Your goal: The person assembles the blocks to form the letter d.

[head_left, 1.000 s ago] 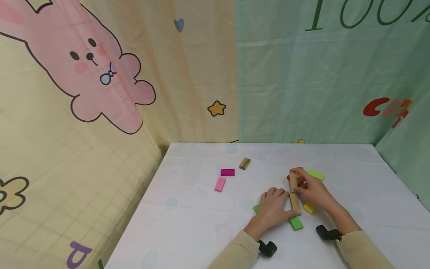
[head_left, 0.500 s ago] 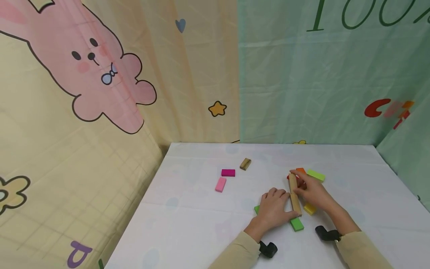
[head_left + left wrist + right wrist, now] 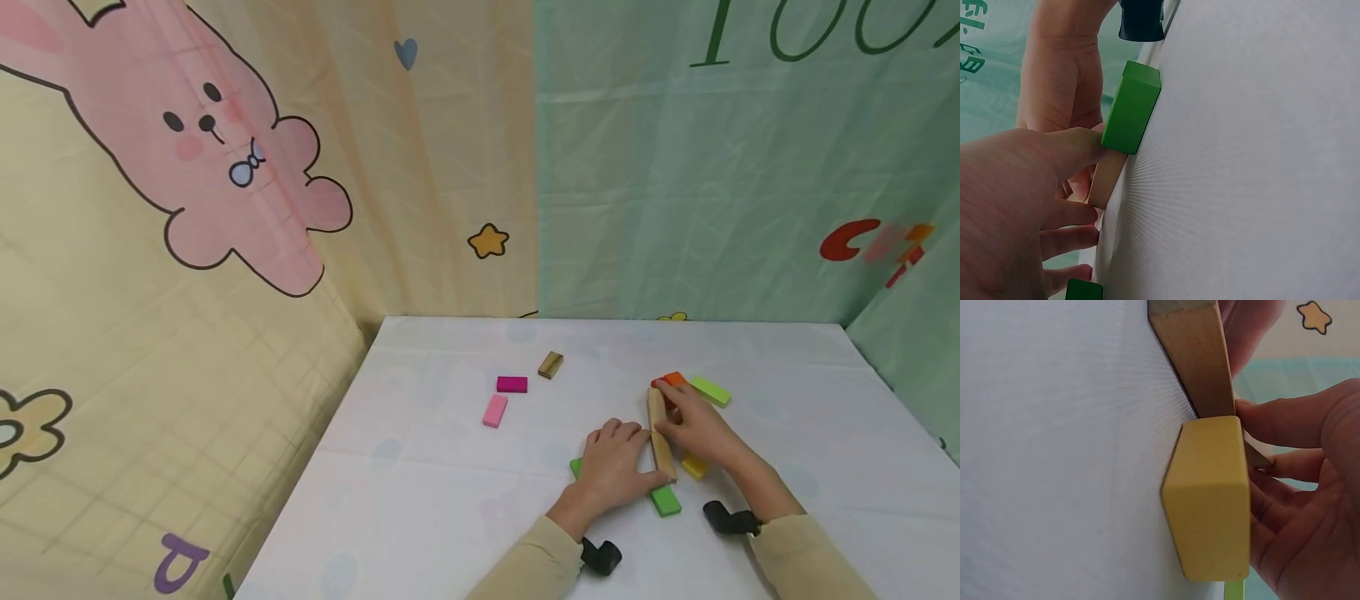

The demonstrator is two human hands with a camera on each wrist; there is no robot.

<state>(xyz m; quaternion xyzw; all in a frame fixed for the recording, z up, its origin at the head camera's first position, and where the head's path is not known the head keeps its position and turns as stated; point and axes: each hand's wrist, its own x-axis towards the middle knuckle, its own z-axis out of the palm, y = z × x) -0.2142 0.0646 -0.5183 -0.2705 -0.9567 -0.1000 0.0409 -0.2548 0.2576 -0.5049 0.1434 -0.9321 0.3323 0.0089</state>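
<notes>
Two plain wooden blocks stand end to end on the white table in the head view: a near one point(image 3: 663, 457) and a far one point(image 3: 657, 410). My right hand point(image 3: 701, 429) pinches the far block with thumb and fingers. My left hand point(image 3: 613, 462) rests left of the near block, its straight thumb at the near end and its index fingertip beside the joint. A green block point(image 3: 665, 502) lies in front of that thumb; another green block point(image 3: 575, 467) is partly hidden behind the left hand. A yellow block point(image 3: 1207, 512) sits under the right hand.
Beyond the right fingers lie a mostly hidden red block point(image 3: 657, 382), an orange block point(image 3: 675, 379) and a lime block point(image 3: 711, 391). Farther left are magenta point(image 3: 512, 384), pink point(image 3: 495, 411) and brown point(image 3: 551, 365) blocks. Patterned curtains point(image 3: 450, 167) stand behind the table.
The far wooden block has shifted slightly toward me against the near one. The red block, earlier showing at its left side, now shows beyond its far end. The left hand stays put.
</notes>
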